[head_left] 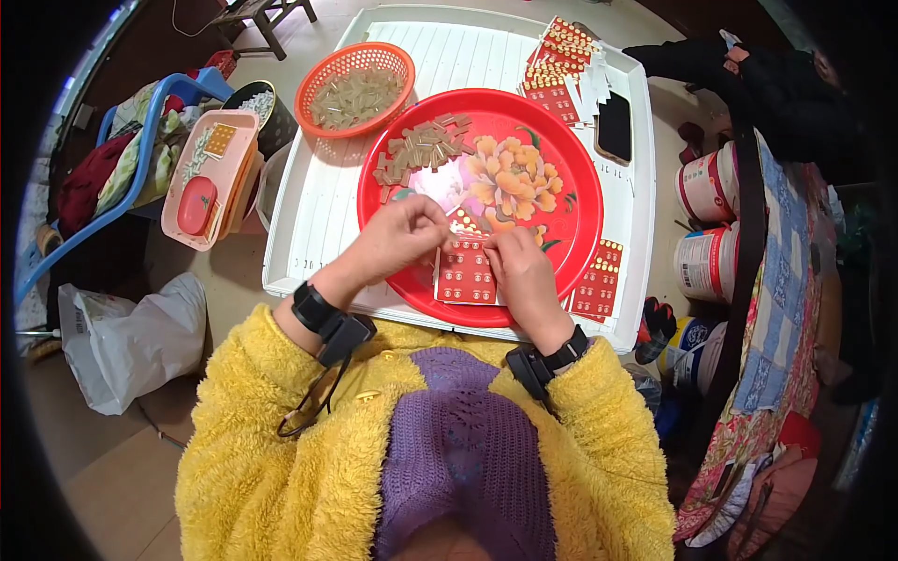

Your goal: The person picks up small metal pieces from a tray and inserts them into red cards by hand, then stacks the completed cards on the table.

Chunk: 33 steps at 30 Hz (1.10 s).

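Observation:
My left hand [404,241] is closed in a pinch above the near left of a round red tray [578,178]. A small pale bit shows near its fingertips, too small to name. My right hand [526,273] grips the upper right edge of a red printed card [466,279], which lies over the tray's near rim. Pale round dots show along the card's top, partly behind my fingers. Farther back in the tray, short brownish tubes [421,150] lie in a loose pile beside a painted orange flower [514,178].
An orange basket [400,65] of similar tubes stands back left on the white table [313,220]. At the back right are stacked red cards [554,70] and a black phone [613,129]; more cards [599,280] lie near right. A pink tray [245,122] stands left, and a person [786,93] sits right.

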{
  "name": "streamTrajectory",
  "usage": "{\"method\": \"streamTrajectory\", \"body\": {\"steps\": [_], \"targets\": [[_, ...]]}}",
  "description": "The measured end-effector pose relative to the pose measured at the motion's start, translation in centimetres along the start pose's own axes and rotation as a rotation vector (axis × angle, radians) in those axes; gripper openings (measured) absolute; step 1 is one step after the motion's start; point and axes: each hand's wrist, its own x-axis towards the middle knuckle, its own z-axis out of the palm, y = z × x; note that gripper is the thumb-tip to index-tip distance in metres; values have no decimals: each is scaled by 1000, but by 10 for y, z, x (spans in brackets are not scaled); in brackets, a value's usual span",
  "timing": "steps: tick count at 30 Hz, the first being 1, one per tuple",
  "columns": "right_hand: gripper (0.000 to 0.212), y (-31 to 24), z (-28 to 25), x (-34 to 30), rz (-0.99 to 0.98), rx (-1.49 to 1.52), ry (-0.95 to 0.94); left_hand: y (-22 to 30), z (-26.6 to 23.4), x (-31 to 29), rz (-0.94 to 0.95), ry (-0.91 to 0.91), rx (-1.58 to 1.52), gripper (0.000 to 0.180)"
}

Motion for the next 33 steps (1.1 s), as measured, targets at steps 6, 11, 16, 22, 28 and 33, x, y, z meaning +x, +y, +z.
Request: {"method": "streamTrajectory", "body": {"steps": [6,11,16,22,28,33], "targets": [[10,0,2,3,48,33,-28,-5,30,-5,-293,-188,-505,8],[10,-3,1,4,-1,-95,-86,-3,42,-3,-297,-151,-518,17],[10,-1,2,-1,-64,-124,-69,-11,42,-3,-301,-147,-449,19],[9,1,-2,-3,-102,-23,-38,-14,43,-3,-304,-89,-500,15],[8,13,-3,-4,96,234,2,-15,43,-3,-309,-91,-516,14],[9,13,-3,-1,471,741,-230,-17,43,-3,-268,-138,-484,15]]}}
